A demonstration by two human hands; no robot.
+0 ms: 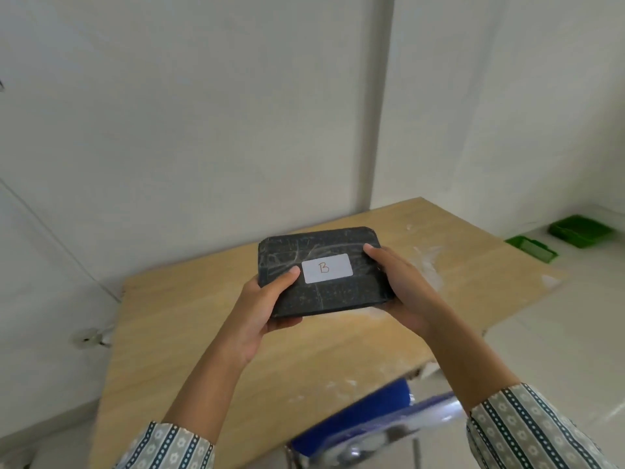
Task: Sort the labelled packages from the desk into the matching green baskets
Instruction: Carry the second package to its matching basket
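A flat black package (338, 292) with a white label marked "B" (327, 268) is held above the wooden desk (189, 333). My left hand (267, 306) grips its near left corner, thumb on top. My right hand (399, 289) grips its right edge, thumb on top. Two green baskets stand on the floor at the far right: one (580, 230) farther back, the other (532, 248) partly hidden behind the desk's corner. Any labels on them are too small to read.
A blue chair (358, 418) with a metal frame stands at the desk's near edge, between my arms. White walls close in behind and left of the desk. Pale tiled floor (575, 333) stretches to the right, toward the baskets.
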